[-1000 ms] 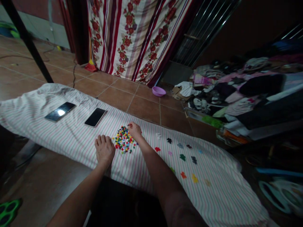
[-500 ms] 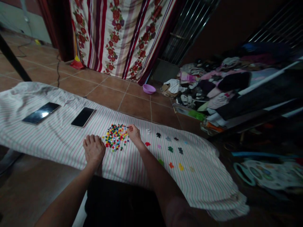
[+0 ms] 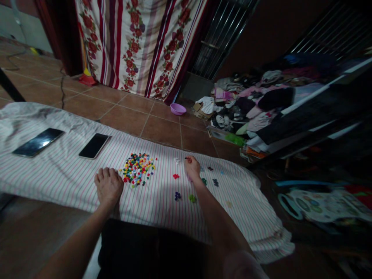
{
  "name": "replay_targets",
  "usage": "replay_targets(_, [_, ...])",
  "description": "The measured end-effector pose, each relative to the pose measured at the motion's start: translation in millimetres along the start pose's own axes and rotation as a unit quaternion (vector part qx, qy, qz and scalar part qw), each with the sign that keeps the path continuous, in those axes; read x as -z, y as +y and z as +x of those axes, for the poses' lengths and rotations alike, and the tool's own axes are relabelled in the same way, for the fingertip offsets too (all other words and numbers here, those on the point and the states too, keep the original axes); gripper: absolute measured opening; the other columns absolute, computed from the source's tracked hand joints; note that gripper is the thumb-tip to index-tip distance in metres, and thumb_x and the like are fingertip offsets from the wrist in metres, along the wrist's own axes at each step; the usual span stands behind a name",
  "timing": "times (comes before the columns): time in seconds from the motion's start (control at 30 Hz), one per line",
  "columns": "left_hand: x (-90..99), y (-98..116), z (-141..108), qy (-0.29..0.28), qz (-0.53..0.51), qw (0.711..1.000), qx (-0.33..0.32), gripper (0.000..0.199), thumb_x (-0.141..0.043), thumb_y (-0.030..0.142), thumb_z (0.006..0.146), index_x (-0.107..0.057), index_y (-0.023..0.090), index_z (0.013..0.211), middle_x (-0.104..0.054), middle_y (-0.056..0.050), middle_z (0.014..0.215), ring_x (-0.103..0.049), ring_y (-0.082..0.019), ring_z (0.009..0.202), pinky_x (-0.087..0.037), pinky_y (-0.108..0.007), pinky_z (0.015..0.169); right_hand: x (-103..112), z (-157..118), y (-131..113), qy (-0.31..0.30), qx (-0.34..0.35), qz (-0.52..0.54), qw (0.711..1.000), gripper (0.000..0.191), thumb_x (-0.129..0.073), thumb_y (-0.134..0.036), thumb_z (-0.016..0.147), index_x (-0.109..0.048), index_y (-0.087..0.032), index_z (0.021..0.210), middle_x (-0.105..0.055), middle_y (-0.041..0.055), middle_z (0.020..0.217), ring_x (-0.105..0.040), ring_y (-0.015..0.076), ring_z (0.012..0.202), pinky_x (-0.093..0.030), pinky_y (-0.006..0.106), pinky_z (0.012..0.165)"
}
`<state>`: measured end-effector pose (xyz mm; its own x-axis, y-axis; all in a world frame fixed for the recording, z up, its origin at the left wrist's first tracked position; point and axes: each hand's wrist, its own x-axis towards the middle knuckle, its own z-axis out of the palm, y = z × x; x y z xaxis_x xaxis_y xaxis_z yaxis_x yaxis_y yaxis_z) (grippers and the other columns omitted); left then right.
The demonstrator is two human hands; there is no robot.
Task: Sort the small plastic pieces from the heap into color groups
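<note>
A loose pile of small multicoloured pieces [image 3: 137, 169] lies on the striped cloth [image 3: 157, 205]. My left hand [image 3: 108, 185] rests flat on the cloth at the pile's left side, its fingers apart. To the right of the pile, my right hand [image 3: 192, 166] is pinched on a small dark piece [image 3: 186, 158] at its fingertips. Around that hand are little single-colour groups: white [image 3: 177, 160], red [image 3: 176, 176], dark blue [image 3: 177, 196], bright green [image 3: 192, 198] and grey [image 3: 215, 182]. My right hand and forearm hide some of the other groups.
Two phones, one [image 3: 94, 146] nearer the pile and one [image 3: 38, 142] farther left, lie on the cloth. Beyond it, a purple basin [image 3: 178, 109] stands on the tiled floor beside heaped clothes [image 3: 250, 101].
My right hand has moved right from the pile's edge to the groups. My left hand stays flat beside the pile. The whole view has shifted slightly.
</note>
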<state>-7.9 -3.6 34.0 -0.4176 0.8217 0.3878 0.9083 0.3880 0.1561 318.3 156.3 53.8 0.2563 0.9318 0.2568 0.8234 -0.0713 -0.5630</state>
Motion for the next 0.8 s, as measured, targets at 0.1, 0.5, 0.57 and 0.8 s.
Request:
replay_targets(0.1, [-0.2,0,0,0.004,0.000,1.000,-0.001,0.034,-0.030,0.028,0.090,-0.058,0.010,0.096,-0.059,-0.018,0.108,-0.046,-0.035,0.119,-0.036,-0.048,0.097,9,11,15,-0.003,-0.014,-0.039,0.999,0.024,-0.050,-0.019,0.080,-0.070,-0.020,0.095,-0.072,0.0052,0.089,-0.065,0.0171,0.082,-0.046,0.025,0.076])
replay_targets(0.5, [-4.6,0,0,0.014,-0.004,1.000,-0.001,0.030,-0.033,0.028,0.089,-0.057,0.011,0.094,-0.059,-0.017,0.106,-0.047,-0.033,0.117,-0.036,-0.048,0.097,5,28,42,-0.048,-0.066,-0.106,0.991,0.026,-0.053,-0.016,0.079,-0.073,-0.020,0.095,-0.074,0.0063,0.095,-0.068,0.0176,0.086,-0.048,0.024,0.075])
replay_targets(0.57, [-4.8,0,0,0.017,-0.002,1.000,-0.002,0.031,-0.032,0.028,0.089,-0.057,0.011,0.094,-0.059,-0.017,0.106,-0.047,-0.033,0.116,-0.036,-0.048,0.097,3,29,45,-0.052,-0.066,-0.108,0.991,0.026,-0.053,-0.016,0.079,-0.074,-0.020,0.094,-0.074,0.0061,0.094,-0.068,0.0170,0.085,-0.048,0.023,0.074])
replay_targets(0.8, [-4.6,0,0,0.019,-0.001,1.000,-0.002,0.031,-0.031,0.028,0.090,-0.057,0.011,0.093,-0.059,-0.017,0.106,-0.047,-0.034,0.116,-0.036,-0.048,0.098,-1,30,54,-0.068,-0.036,-0.112,0.991,0.028,-0.051,-0.016,0.081,-0.075,-0.020,0.094,-0.075,0.0053,0.094,-0.069,0.0171,0.086,-0.049,0.023,0.076])
